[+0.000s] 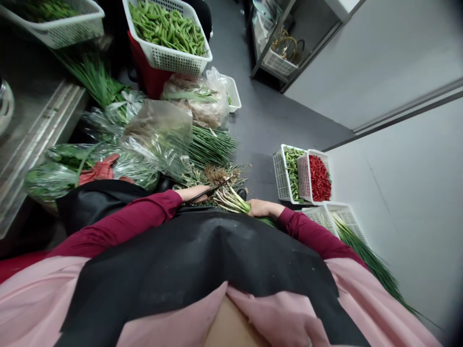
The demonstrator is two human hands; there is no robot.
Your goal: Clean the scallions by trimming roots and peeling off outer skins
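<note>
My left hand (195, 193) is closed around a thin, dark-bladed cutting tool (219, 184); whether it is a knife or scissors I cannot tell. Its blade lies across the root end of a bunch of scallions (231, 198). Fingers wrapped round the stalks, my right hand (262, 208) grips this bunch, white ends pointing left and green tops running down behind my apron. Brown stringy roots (217, 174) lie in a heap just beyond the blade. Past them rests a pile of long green scallion leaves (211, 147).
Plastic bags of greens (159, 132) crowd the left, with a red glove (99, 169) on one. A white basket of green peppers (170, 31) stands ahead. To the right are baskets of red chillies (314, 178), green vegetables (292, 168) and scallions (356, 241), beside the wall.
</note>
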